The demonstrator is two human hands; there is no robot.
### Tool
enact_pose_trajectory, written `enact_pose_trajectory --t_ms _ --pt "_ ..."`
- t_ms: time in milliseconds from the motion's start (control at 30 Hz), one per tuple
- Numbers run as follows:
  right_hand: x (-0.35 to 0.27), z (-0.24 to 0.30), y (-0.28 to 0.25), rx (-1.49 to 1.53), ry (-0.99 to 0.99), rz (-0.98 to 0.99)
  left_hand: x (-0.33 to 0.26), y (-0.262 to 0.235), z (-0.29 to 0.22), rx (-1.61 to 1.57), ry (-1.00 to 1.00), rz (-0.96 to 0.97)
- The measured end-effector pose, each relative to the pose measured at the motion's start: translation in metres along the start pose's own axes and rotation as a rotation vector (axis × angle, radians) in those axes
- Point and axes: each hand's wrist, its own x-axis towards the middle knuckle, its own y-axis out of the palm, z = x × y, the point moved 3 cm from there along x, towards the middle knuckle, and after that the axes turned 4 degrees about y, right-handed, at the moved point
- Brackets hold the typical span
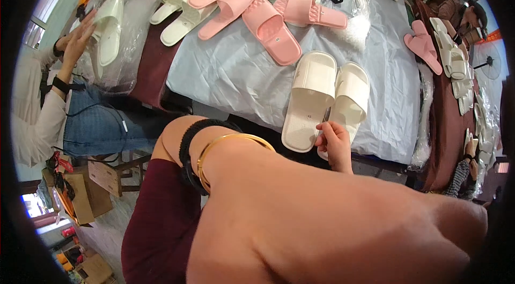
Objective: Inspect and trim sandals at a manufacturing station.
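Observation:
Two white slippers lie side by side, soles down, on the pale grey cloth (230, 69) at the table's near edge. My right hand (335, 144) grips the heel of the right white slipper (351, 91), its fingertips against the left white slipper (308, 101). My left hand (348, 230) is raised very close to the camera and fills the lower frame, blurred, with the fingers seeming curled. Its wrist carries a gold bangle (214, 147) and black bands. Whether it holds anything is hidden.
Pink slippers (268, 26) and more white slippers (182, 10) are piled at the table's far side. A person on the left (75, 42) holds a white slipper in clear plastic. Other people sit at the top right beside more slippers (445, 53). Cardboard boxes (80, 193) stand on the floor.

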Motion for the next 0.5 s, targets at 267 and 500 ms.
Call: enact_pose_trajectory --t_ms 267,500 --pt "0.002 -0.001 -0.001 -0.026 -0.011 -0.019 0.003 0.007 0.01 -0.13 -0.106 -0.129" --pt "0.004 -0.006 -0.004 -0.01 -0.009 0.018 -0.002 0.01 0.006 -0.245 -0.206 -0.218"
